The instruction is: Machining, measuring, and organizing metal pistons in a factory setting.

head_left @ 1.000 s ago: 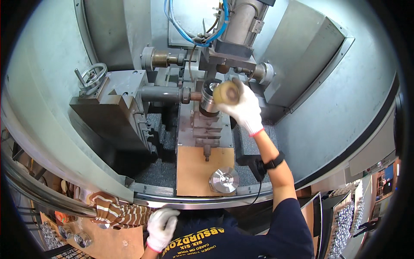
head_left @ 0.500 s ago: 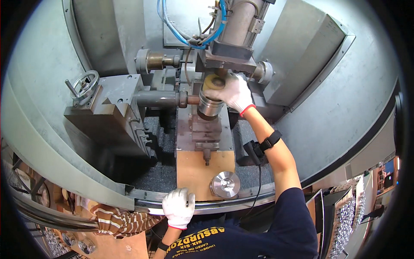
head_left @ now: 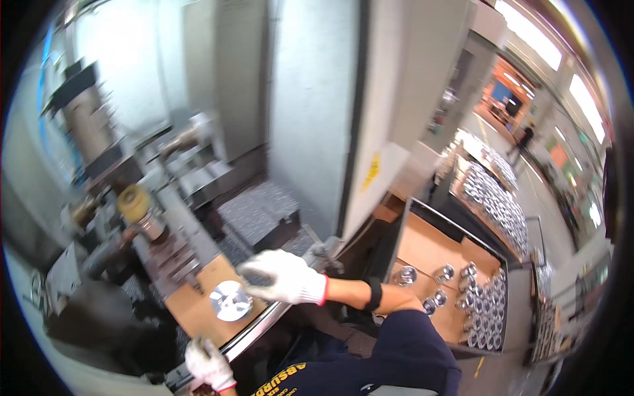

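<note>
My right hand (head_left: 281, 276), in a white glove with dark-smudged fingers, hovers over the machine's front edge. Its fingers are loosely bent and apart, with nothing visible between them. Just left of it, a shiny round piston (head_left: 231, 301) sits on a brown board (head_left: 198, 295). At the lower left, my gloved left hand (head_left: 209, 364) rests by the front edge, holding nothing that I can see, fingers loosely apart. Farther back, another metal piston (head_left: 152, 226) stands in the machine's fixture (head_left: 173, 256), with a yellow round piece (head_left: 134, 203) on its top.
To the right is a dark-rimmed tray (head_left: 394, 247) lined with brown card and holding several pistons (head_left: 481, 310). Behind it stand more stacked parts (head_left: 492, 198). A pneumatic cylinder (head_left: 89, 122) overhangs the fixture. A person (head_left: 525, 138) is far off in the aisle.
My view has swung to the right, bringing the tray into sight. My right hand has left the yellow piece and piston in the fixture and come back toward the front edge. My left hand stays near the edge.
</note>
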Available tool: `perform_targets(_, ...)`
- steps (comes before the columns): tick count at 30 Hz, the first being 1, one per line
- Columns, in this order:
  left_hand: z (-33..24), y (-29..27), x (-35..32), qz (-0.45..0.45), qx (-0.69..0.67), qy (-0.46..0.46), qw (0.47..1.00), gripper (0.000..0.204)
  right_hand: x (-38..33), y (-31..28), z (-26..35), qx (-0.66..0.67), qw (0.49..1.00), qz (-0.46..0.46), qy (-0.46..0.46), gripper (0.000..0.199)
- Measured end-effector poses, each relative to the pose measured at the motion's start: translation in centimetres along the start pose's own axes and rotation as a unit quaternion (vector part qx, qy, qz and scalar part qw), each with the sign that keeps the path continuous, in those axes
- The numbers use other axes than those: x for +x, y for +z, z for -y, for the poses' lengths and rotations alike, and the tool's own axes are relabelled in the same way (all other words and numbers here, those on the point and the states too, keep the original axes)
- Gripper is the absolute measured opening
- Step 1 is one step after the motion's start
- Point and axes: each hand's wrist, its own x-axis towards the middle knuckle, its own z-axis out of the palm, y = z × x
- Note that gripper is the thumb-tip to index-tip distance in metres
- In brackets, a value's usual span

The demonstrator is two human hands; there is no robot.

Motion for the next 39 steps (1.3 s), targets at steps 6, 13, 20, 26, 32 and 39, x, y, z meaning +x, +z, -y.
perform_targets(6, -1.8, -1.3, 0.1, 0.049, 0.087, -0.071, 0.992, 0.034, -10.3, -20.5, -9.8, -0.007, 0.797, -0.519, 0.309, 0.026)
perform_targets(13, -2.0, 2.3, 1.0, 0.013, 0.059, -0.14, 0.988, 0.033, -10.9, -38.2, -33.0, 0.63, 0.6, -0.402, -0.286, 0.036)
perform_targets(20, -4.1, 1.2, -1.0, -0.145, 0.101, -0.205, 0.963, 0.028, -11.2, -21.9, -18.2, 0.047, 0.826, -0.546, 0.133, 0.023)
perform_targets(26, -11.9, 1.6, -7.4, -0.209, -0.169, -0.258, 0.928, 0.022, -18.3, -7.7, -12.4, 0.032, 0.973, -0.196, -0.12, 0.028)
perform_targets(32, -15.0, -6.3, -18.3, -0.01, -0.169, -0.309, 0.936, 0.025, -16.9, 1.0, -3.3, 0.149, 0.944, 0.028, -0.293, 0.028)
perform_targets(39, -13.0, -15.7, -34.3, -0.089, -0.068, -0.503, 0.857, 0.027, -18.7, 12.3, 12.6, 0.305, 0.821, 0.205, -0.437, 0.035)
